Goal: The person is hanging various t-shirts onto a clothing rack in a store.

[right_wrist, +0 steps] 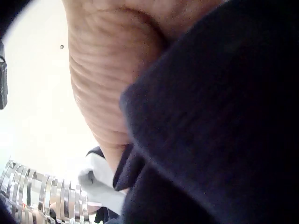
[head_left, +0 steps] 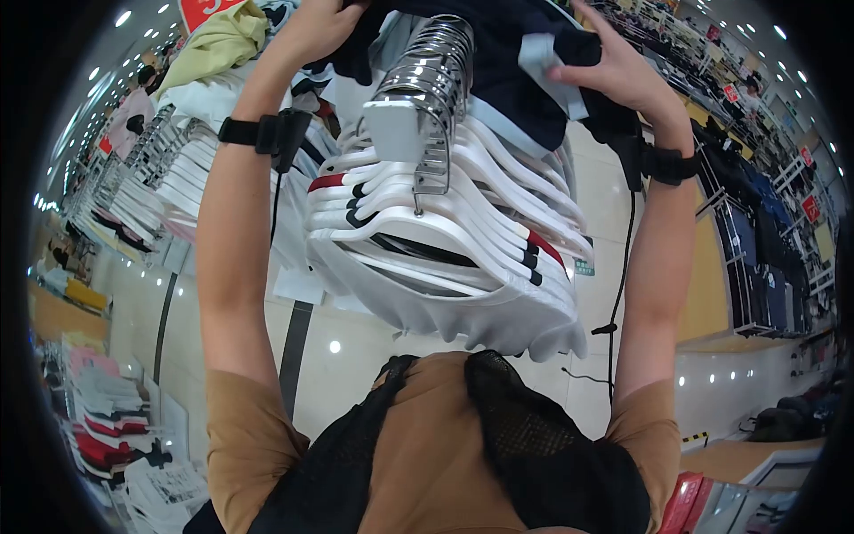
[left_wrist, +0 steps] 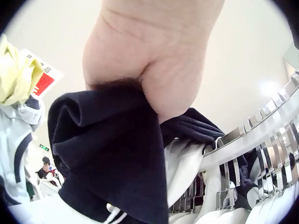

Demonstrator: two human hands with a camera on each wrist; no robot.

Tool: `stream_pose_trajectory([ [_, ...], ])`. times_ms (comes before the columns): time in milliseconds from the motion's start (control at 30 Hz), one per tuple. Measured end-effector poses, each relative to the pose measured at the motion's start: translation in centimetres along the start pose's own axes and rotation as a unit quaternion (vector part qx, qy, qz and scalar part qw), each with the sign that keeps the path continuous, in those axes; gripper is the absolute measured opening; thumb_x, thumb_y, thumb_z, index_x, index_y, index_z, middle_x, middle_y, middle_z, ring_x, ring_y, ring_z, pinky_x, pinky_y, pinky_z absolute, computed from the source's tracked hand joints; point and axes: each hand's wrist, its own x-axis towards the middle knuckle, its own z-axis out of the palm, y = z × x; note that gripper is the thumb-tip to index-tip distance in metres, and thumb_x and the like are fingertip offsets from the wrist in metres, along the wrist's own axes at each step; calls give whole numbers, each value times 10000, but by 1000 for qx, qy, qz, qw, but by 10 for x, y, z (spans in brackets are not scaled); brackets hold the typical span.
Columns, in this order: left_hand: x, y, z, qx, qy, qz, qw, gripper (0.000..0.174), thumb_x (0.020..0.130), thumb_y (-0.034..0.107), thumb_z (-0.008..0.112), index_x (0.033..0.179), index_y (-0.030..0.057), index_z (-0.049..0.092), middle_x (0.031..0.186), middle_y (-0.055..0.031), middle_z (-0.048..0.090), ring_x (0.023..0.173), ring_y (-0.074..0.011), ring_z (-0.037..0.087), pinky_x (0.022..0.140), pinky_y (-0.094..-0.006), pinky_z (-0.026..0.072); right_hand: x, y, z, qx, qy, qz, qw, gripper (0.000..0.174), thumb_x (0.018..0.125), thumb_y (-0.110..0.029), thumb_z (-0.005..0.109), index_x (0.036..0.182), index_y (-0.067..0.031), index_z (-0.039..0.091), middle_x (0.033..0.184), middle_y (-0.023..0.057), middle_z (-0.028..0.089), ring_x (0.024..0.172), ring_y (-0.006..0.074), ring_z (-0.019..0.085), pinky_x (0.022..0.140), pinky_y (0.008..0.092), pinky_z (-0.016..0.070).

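A dark navy garment [head_left: 511, 84] with pale blue edging is spread over the far end of a rack of hangers. My left hand [head_left: 320, 27], at the top of the head view, grips its left part; in the left wrist view navy cloth [left_wrist: 110, 144] bunches out from under the palm, hiding the fingers. On the other side my right hand [head_left: 618, 76] holds the garment, its thumb lying across a pale folded part [head_left: 538, 58]. The right wrist view shows navy cloth [right_wrist: 219, 121] covering those fingers. White hangers [head_left: 427, 222] with metal hooks [head_left: 436, 62] fill the rack below.
Light-coloured clothes [head_left: 427, 307] hang on the nearest hangers. A blank white plate [head_left: 391, 129] sits at the rack's front end. Another clothes rack [head_left: 169, 169] stands to the left, shelves of dark clothes [head_left: 756, 240] to the right. A cable [head_left: 623, 267] hangs from my right wrist.
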Motion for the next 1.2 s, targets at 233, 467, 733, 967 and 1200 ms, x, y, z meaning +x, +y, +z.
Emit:
stream_pose_trajectory([
  [233, -14, 14, -7, 34, -30, 3, 999, 372, 832, 30, 612, 1201, -15, 596, 1087, -232, 668, 1048, -310, 649, 907, -385, 501, 19, 11, 10, -38, 222, 87, 970, 270, 788, -47, 590, 1056, -27, 621, 903, 273, 664, 926, 451, 640, 809, 484, 509],
  [467, -10, 26, -10, 21, 31, 41, 998, 278, 793, -38, 579, 1065, -25, 634, 897, -185, 680, 866, -248, 637, 776, -354, 498, 22, -3, 12, 29, 367, -14, 930, 297, 809, -15, 632, 1092, -12, 540, 962, 243, 617, 933, 413, 615, 850, 449, 481],
  [733, -16, 4, -4, -11, 24, 79, 997, 285, 816, -95, 473, 1081, 5, 501, 902, -139, 599, 863, -218, 568, 755, -354, 471, -7, 0, 6, 52, -202, 82, 975, 331, 787, -182, 754, 1071, -20, 702, 878, 111, 709, 814, 180, 667, 754, 321, 525],
  [967, -42, 65, -25, 51, 4, 98, 994, 308, 758, -61, 595, 1056, 16, 611, 868, -158, 653, 842, -274, 639, 761, -375, 496, -12, 13, 21, 52, 99, 87, 990, 311, 773, -82, 712, 1067, -25, 626, 892, 163, 683, 835, 267, 677, 774, 358, 517],
  [1200, -23, 28, -18, 109, 209, 205, 950, 360, 730, -81, 542, 1060, -5, 663, 928, -208, 676, 913, -363, 664, 814, -390, 518, -10, -29, 10, 65, 321, 28, 944, 251, 760, 24, 665, 991, -35, 588, 836, 202, 657, 810, 372, 672, 691, 391, 512],
])
